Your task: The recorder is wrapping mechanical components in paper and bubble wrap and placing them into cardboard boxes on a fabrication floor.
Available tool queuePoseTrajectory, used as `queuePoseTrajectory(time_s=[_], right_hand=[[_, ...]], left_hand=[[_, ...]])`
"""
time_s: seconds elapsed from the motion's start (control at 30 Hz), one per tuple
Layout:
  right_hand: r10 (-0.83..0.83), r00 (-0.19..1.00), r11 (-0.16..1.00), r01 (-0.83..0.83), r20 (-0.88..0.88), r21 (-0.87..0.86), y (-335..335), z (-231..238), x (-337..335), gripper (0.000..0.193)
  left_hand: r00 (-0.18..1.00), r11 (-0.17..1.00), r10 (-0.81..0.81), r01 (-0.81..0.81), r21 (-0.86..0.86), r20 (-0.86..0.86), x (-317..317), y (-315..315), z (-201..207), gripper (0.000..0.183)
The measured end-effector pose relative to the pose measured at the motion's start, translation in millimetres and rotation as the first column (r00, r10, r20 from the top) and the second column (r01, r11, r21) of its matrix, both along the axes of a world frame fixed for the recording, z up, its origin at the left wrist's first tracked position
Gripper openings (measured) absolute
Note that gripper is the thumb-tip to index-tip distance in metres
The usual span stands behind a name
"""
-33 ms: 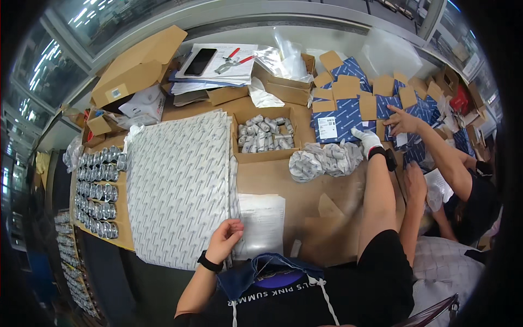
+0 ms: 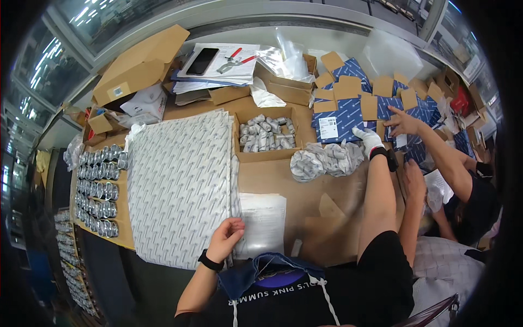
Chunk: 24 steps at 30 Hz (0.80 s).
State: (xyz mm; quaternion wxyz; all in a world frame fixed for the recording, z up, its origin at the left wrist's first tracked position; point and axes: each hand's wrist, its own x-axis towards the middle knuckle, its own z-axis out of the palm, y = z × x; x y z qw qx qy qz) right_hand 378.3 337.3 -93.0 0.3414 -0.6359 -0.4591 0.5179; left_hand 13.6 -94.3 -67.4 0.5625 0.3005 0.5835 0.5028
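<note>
My left hand (image 2: 226,240) rests at the near right edge of a stack of printed white wrapping paper (image 2: 180,185), fingers loosely curved and holding nothing. Under its fingertips and beyond lie printed sheets (image 2: 261,223). Stretched out far right, my right hand (image 2: 370,140) wears a white glove and grips the lower right corner of a blue cardboard box (image 2: 343,121) with a white label and brown open flaps; some fingers are hidden. Two crumpled paper-wrapped bundles (image 2: 327,161) sit just left of my right wrist. A carton (image 2: 267,156) of small paper-wrapped pieces stands between my hands.
At right, a co-worker's hand (image 2: 404,123) spreads over more blue boxes (image 2: 417,111); another hand (image 2: 414,177) is nearer. Rows of shiny metal cylinders (image 2: 98,191) line the left. Behind lie a phone (image 2: 202,61), red-handled pliers (image 2: 237,61) and a large open carton (image 2: 139,68).
</note>
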Motion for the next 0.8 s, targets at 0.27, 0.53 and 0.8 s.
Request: queuePoseTrajectory(time_s=[0.27, 0.53, 0.8], right_hand=[[-0.026, 0.990, 0.885, -0.042, 0.139, 0.463, -45.6, 84.4, -32.2, 0.040], [0.387, 0.855, 0.559, -0.516, 0.346, 0.649, -247.3, 116.8, -136.0, 0.033], [0.362, 0.929, 0.709, -0.328, 0.077, 0.624, -336.2, 81.5, -185.3, 0.115]], left_hand=[[0.999, 0.994, 0.016, -0.011, 0.110, -0.046, -14.6, -6.1, 7.6, 0.036], [0.976, 0.724, 0.085, -0.197, 0.660, 0.199, -14.8, 14.9, 45.0, 0.062], [0.927, 0.931, -0.029, 0.161, 0.328, -0.374, 19.0, -24.3, 68.5, 0.027]])
